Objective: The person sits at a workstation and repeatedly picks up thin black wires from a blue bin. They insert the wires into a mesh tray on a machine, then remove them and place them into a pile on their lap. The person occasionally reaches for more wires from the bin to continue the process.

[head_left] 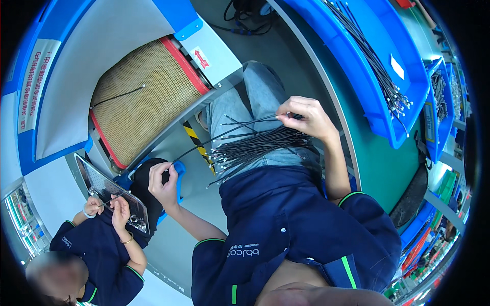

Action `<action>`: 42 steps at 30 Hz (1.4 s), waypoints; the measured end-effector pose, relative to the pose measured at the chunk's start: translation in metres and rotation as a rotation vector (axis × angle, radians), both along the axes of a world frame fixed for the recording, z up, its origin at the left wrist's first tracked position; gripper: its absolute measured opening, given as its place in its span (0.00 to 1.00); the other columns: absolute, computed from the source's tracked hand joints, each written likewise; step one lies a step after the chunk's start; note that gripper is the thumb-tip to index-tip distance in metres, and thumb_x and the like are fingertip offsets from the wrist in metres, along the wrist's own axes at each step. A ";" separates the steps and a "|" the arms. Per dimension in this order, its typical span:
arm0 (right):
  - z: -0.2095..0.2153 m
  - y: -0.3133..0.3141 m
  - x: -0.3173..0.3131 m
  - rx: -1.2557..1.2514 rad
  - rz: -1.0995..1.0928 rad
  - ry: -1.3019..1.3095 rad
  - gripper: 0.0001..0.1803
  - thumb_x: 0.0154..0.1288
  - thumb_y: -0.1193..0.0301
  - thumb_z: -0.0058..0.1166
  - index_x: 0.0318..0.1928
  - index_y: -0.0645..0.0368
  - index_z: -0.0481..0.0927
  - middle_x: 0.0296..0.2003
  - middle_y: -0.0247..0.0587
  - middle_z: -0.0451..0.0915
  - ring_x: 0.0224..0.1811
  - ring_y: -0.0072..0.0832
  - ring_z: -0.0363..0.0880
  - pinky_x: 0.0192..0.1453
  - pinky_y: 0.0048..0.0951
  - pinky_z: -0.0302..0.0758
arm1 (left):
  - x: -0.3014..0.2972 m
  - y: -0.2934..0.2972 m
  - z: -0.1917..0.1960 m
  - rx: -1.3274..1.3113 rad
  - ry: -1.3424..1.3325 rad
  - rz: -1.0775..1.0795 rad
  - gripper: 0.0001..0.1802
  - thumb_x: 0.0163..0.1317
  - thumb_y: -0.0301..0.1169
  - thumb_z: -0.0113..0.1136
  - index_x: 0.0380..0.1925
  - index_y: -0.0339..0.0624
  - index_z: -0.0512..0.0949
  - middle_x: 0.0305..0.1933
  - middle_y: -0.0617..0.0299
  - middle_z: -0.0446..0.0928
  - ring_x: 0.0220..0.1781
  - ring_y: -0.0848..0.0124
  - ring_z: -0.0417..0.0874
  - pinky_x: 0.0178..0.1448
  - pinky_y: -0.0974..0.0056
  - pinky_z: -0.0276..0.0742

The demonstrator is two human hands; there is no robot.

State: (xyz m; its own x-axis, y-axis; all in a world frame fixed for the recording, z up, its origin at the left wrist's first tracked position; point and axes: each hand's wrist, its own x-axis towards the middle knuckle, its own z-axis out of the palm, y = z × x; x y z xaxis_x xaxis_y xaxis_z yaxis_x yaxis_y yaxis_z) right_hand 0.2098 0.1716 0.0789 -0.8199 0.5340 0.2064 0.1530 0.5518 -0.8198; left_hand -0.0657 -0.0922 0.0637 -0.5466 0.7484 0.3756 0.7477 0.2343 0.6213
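Observation:
A thin black cable [196,148] is stretched across my lap between my two hands. My left hand [164,186] pinches its lower-left end between thumb and fingertips. At the other end, my right hand [309,118] has its fingers closed on the cable. Beneath it, a loose bundle of similar black cables [260,148] with small silvery end pieces lies across my thighs. The bundle's right side reaches under my right wrist. Fine detail of the cable's tips is too small to make out.
A brown mesh conveyor belt [148,109] with red edging carries one cable [120,97]. At right, a blue bin [352,66] with many cables stands on a green tabletop [375,171]. Lower left, a co-worker [97,255] handles a cable over a tray [140,209].

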 end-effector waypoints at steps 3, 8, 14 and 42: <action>-0.001 -0.001 0.000 0.012 0.031 0.034 0.04 0.53 0.76 0.61 0.31 0.59 0.79 0.25 0.37 0.78 0.28 0.31 0.78 0.33 0.30 0.75 | 0.000 -0.004 0.001 0.000 0.013 0.009 0.10 0.44 0.14 0.63 0.28 0.35 0.77 0.29 0.57 0.79 0.32 0.64 0.80 0.40 0.65 0.76; -0.001 0.000 0.003 0.104 0.069 0.029 0.06 0.50 0.77 0.63 0.30 0.59 0.80 0.24 0.37 0.78 0.27 0.30 0.78 0.31 0.28 0.74 | -0.001 -0.003 0.001 0.000 0.011 0.006 0.10 0.44 0.13 0.63 0.28 0.34 0.77 0.29 0.57 0.80 0.32 0.64 0.80 0.41 0.65 0.76; 0.001 0.000 0.001 0.157 0.061 0.002 0.06 0.49 0.78 0.64 0.29 0.59 0.81 0.25 0.37 0.79 0.27 0.30 0.78 0.31 0.28 0.74 | -0.002 -0.001 0.005 0.000 0.007 0.001 0.10 0.45 0.14 0.63 0.29 0.35 0.78 0.29 0.57 0.79 0.32 0.64 0.80 0.40 0.65 0.76; -0.075 -0.008 -0.181 0.298 -0.177 -0.036 0.05 0.50 0.72 0.61 0.30 0.56 0.80 0.44 0.36 0.73 0.55 0.36 0.69 0.67 0.57 0.57 | -0.248 0.098 -0.057 -0.299 0.000 -0.069 0.08 0.56 0.30 0.63 0.35 0.40 0.81 0.43 0.58 0.76 0.45 0.65 0.78 0.50 0.64 0.72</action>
